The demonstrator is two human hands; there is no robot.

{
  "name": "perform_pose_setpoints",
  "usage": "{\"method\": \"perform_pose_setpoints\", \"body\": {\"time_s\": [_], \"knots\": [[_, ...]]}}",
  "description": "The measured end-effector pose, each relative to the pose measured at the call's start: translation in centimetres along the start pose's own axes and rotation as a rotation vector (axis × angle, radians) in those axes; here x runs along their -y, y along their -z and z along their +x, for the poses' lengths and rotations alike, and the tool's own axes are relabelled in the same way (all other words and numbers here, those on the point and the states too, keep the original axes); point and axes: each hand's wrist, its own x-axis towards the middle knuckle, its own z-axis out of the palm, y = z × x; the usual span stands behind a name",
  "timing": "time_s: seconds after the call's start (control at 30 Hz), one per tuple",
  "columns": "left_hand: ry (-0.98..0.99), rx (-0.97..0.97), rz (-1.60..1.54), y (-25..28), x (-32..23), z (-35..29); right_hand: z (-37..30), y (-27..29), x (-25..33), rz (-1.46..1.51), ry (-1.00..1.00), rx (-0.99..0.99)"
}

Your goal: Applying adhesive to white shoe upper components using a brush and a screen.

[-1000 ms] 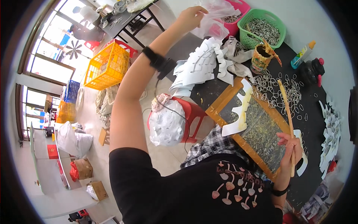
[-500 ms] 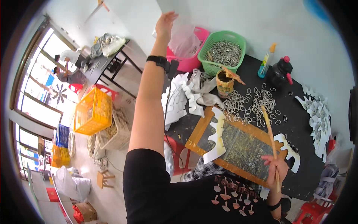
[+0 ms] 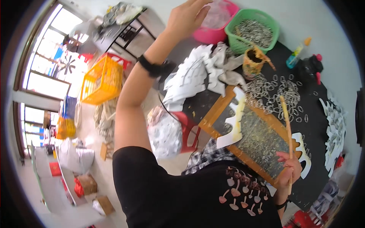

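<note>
My left hand (image 3: 187,17) is raised on an outstretched arm at the top, beside the pink basket (image 3: 211,36). Its fingers are stretched out and nothing shows in them. My right hand (image 3: 290,171) is closed round a long wooden stick (image 3: 286,117) that points up over the table. Below the stick lies a wood-framed board (image 3: 262,133) with a speckled dark surface. A white scalloped strip (image 3: 237,117), yellowish along one edge, rests across its left part. Another white scalloped strip (image 3: 303,159) with metal rings lies right of my right hand.
Loose metal rings (image 3: 279,93) lie behind the board, near a stained cup (image 3: 251,66). A green basket (image 3: 235,40) holds many metal pieces. White scalloped pieces (image 3: 190,76) are piled left; more (image 3: 334,133) lie right. A spray bottle (image 3: 294,57) and dark pot (image 3: 311,70) stand at the back.
My left arm has bent and the hand appears nearer the pink basket. The view has shifted, so the table's things sit farther right. My right hand keeps hold of the stick.
</note>
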Motion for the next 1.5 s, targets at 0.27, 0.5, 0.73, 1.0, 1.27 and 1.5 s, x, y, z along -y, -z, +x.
{"method": "perform_pose_setpoints", "body": {"time_s": [0.27, 0.5, 0.73, 1.0, 1.27, 1.5], "knots": [[0.810, -0.005, -0.047, 12.9, -4.6, -25.0, -1.3, -0.5, -1.9, 0.156, -0.127, 0.033], [1.185, 0.685, 0.241, 12.0, -11.5, -48.2, -1.0, -1.2, -2.7, 0.194, -0.056, 0.129], [1.424, 0.321, 0.318, 3.5, -16.3, -50.0, -1.3, -2.0, -2.1, 0.143, -0.062, 0.133], [1.398, 0.475, 0.287, -2.1, -20.1, -45.6, -1.3, -1.6, -1.9, 0.200, -0.066, 0.196], [1.366, 0.381, -0.188, 3.4, -15.3, -52.1, -2.3, -0.8, -2.0, 0.175, -0.107, 0.110], [1.815, -0.737, -1.089, 15.8, -16.0, -53.5, -2.4, -0.9, -2.6, 0.203, -0.112, 0.138]]}}
